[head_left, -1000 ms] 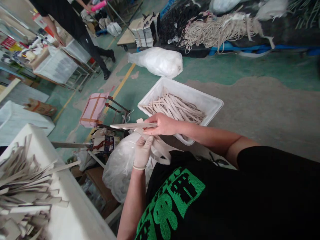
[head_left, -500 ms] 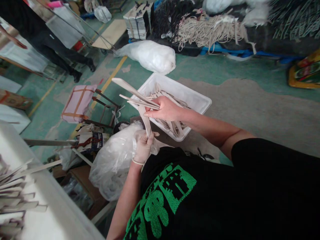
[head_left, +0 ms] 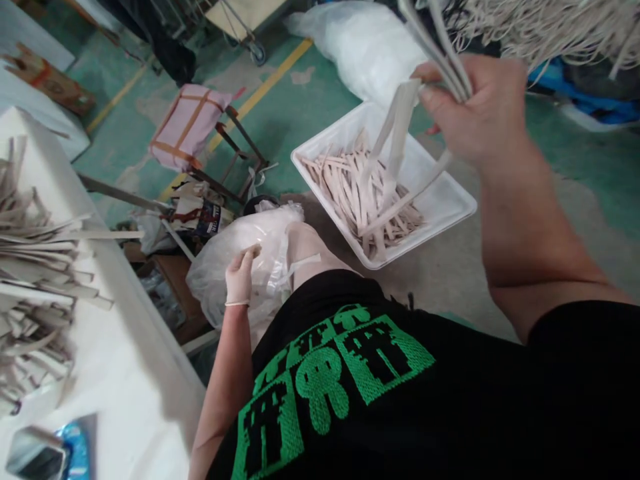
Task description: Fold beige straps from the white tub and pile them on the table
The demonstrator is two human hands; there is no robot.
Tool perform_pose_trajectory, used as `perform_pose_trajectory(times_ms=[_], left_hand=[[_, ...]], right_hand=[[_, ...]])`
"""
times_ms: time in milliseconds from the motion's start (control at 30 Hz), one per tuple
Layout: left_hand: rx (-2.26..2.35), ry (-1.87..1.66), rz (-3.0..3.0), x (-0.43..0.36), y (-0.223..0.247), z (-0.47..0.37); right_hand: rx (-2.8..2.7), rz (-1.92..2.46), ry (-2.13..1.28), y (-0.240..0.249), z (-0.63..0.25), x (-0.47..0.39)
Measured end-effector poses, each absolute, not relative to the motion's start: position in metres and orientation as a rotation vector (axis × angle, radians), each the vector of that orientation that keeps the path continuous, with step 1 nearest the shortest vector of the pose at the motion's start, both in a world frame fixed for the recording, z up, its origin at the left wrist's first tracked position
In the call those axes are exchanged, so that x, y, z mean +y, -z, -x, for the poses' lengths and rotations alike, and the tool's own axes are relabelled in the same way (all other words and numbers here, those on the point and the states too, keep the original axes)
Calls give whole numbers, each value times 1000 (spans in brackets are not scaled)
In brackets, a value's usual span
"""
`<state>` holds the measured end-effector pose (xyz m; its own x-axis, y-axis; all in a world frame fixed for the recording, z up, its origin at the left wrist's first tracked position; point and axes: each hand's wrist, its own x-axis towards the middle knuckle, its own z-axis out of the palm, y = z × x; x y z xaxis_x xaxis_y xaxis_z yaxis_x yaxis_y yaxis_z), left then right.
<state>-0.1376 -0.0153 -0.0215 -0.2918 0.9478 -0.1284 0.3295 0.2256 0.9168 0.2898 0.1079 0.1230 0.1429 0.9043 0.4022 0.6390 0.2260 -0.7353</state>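
Observation:
Pale flat strips hang from my right hand, whose fingers are closed round them above a white plastic tub. The tub stands on the floor and holds a heap of similar strips. My left hand, in a whitish glove, is in front of a clear plastic bag. Its thumb and fingertips are pressed together, and whatever may be between them is too small to make out.
At the left, a white table bears piles of strips and a blue packet. Beyond are a pink-covered stool, a stuffed white bag, a trolley and a person's dark-trousered leg.
My right hand has risen and moved right with strips in it. My left hand has come away from the strip it held and moved left. The view has shifted, showing more of the table.

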Motion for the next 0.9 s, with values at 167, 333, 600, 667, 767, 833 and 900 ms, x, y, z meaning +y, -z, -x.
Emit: perform_pose_trajectory(times_ms=[167, 333, 600, 667, 767, 833, 900], left_hand=[[2078, -371, -1251, -47, 55, 153], [2142, -175, -1287, -36, 85, 136], [2119, -99, -1233, -26, 94, 133], [2105, -159, -1229, -29, 84, 137], [2077, -476, -1206, -31, 55, 146], [2016, -859, -1187, -30, 29, 151], [1912, -1193, -1231, -28, -1, 150]], right_hand=[[-1515, 1461, -304, -108, -297, 104], [-1728, 1652, -605, -82, -279, 86], [-1631, 1603, -1131, -49, -256, 54], [-1576, 1573, -1285, -41, -250, 49], [-1439, 1478, -1610, -31, -235, 40], [-1298, 1363, -1861, -27, -220, 34], [-1170, 1223, -2088, -26, -203, 29]])
